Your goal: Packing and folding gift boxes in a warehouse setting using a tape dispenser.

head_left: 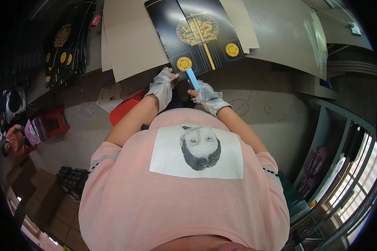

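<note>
Though apart, left hand (161,86) at black panel (197,39), grip unclear, right hand (209,98) around blue strip (192,78), purple bundles (316,161) in rack (343,112)

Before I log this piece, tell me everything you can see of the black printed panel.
The black panel looks like glossy card or board. It bears a colourful, fan-like motif with a long gold handle, and two round gold medallions towards its near corners. It lies askew over beige boards. The left hand is at its near-left corner; in view, a blue strip in the right hand overlaps its near edge.
</note>
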`<action>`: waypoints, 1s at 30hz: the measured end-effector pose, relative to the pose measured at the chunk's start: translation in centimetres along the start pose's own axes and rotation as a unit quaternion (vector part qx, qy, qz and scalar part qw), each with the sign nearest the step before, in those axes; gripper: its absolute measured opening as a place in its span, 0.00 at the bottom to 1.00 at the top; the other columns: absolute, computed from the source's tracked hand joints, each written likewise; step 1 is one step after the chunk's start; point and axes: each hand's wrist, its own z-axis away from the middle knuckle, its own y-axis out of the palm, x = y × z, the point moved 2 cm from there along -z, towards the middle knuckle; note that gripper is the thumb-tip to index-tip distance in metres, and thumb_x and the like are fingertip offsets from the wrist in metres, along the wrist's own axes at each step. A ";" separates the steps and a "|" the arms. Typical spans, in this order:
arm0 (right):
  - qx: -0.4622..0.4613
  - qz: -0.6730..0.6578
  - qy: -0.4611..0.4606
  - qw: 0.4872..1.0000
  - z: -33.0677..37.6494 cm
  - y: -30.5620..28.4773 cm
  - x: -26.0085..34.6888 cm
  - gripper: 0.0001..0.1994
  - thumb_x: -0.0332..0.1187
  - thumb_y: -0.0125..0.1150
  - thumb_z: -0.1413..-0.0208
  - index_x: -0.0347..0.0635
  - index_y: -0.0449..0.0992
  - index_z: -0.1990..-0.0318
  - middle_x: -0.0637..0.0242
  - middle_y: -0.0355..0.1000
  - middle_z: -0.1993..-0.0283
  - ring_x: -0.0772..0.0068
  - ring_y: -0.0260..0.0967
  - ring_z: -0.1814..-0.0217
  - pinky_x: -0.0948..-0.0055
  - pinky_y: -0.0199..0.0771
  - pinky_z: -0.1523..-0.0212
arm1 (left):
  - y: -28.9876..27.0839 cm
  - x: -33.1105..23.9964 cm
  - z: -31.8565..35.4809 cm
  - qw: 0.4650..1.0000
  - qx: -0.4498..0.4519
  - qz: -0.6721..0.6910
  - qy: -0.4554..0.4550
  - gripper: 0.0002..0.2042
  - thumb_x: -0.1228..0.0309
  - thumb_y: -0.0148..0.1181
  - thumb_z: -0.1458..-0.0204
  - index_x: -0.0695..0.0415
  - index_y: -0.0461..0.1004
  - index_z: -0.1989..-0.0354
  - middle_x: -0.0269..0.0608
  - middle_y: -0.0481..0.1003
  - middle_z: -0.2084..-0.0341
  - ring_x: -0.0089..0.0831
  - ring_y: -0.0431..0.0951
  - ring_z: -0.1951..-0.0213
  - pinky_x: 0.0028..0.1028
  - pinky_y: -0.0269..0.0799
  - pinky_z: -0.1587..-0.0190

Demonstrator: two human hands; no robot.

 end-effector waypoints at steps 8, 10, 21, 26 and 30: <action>-0.044 0.162 -0.111 0.980 0.9 -1.2 0.5 0.16 0.40 0.63 0.58 0.37 0.71 0.66 0.54 0.68 0.66 0.51 0.66 0.60 0.62 0.64 0.61 | 3.5 -5.0 0.9 0.966 0.096 0.075 -0.228 0.22 0.51 0.49 0.46 0.51 0.66 0.47 0.41 0.73 0.58 0.40 0.74 0.64 0.36 0.69 0.63; -0.068 0.181 -0.104 0.976 1.2 -1.6 -0.2 0.18 0.40 0.62 0.57 0.38 0.72 0.62 0.53 0.69 0.63 0.50 0.66 0.58 0.62 0.64 0.58 | 4.9 -5.0 0.8 0.972 0.081 0.182 -0.126 0.18 0.59 0.51 0.44 0.59 0.69 0.53 0.43 0.75 0.60 0.35 0.76 0.60 0.37 0.72 0.55; -0.063 0.078 -0.053 0.994 1.8 -2.5 0.5 0.21 0.40 0.62 0.57 0.37 0.71 0.56 0.52 0.69 0.60 0.50 0.66 0.55 0.63 0.64 0.56 | 4.0 -5.9 -0.5 0.992 0.064 0.108 0.004 0.15 0.74 0.61 0.53 0.63 0.67 0.57 0.45 0.75 0.67 0.35 0.77 0.66 0.28 0.74 0.59; -0.040 0.089 -0.019 0.995 2.4 -2.6 0.5 0.24 0.40 0.62 0.57 0.37 0.70 0.53 0.52 0.69 0.58 0.51 0.65 0.53 0.63 0.64 0.53 | 3.4 -4.5 -0.9 0.985 0.042 0.134 -0.102 0.15 0.67 0.61 0.52 0.55 0.67 0.57 0.41 0.77 0.69 0.33 0.77 0.73 0.28 0.73 0.71; -0.028 0.047 -0.064 0.997 3.5 -3.7 0.0 0.22 0.38 0.62 0.58 0.35 0.70 0.55 0.52 0.68 0.58 0.51 0.65 0.53 0.65 0.63 0.53 | 2.1 -2.2 0.9 0.966 0.090 0.067 -0.235 0.14 0.63 0.57 0.48 0.53 0.66 0.55 0.42 0.77 0.68 0.31 0.78 0.74 0.29 0.73 0.75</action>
